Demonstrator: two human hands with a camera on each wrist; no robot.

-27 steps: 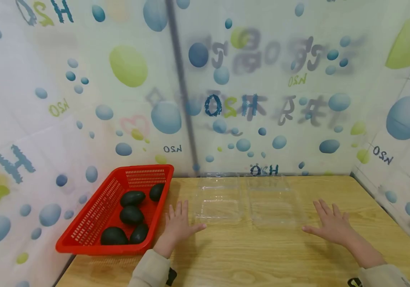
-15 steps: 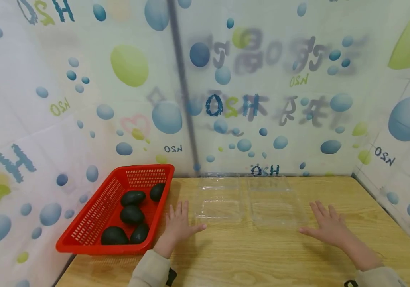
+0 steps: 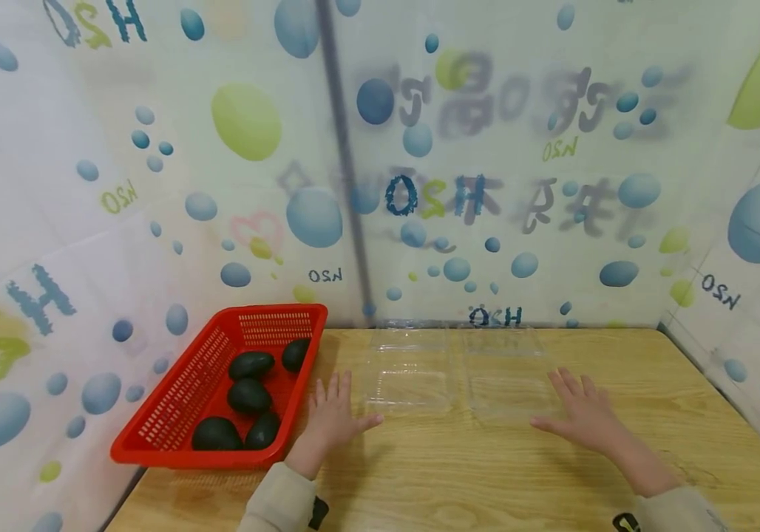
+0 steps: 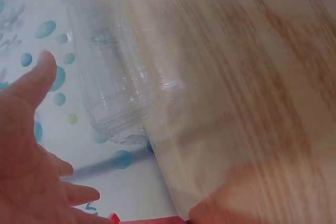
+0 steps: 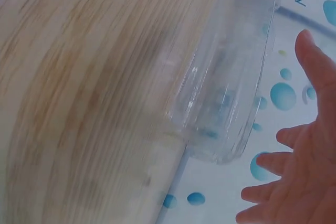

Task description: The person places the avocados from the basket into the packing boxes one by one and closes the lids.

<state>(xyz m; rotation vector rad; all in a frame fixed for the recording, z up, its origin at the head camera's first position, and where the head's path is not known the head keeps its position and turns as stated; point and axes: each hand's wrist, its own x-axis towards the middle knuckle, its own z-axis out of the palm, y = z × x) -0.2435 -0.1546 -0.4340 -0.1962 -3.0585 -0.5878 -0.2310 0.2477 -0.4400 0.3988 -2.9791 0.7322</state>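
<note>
left grip (image 3: 330,423) and right grip (image 3: 585,417): released, fingers spread | five avocados (image 3: 249,397) in basket (image 3: 187,459), none held | boxes (image 3: 410,386) on counter (image 3: 433,473), untouched | seemingly nothing done, all handling left

White sheeting (image 3: 174,66) spotted blue and green rises behind and beside the wood-grain table (image 3: 460,473).

2 clear plastic containers (image 3: 410,373) lie side by side on the table (image 3: 446,473).
</note>
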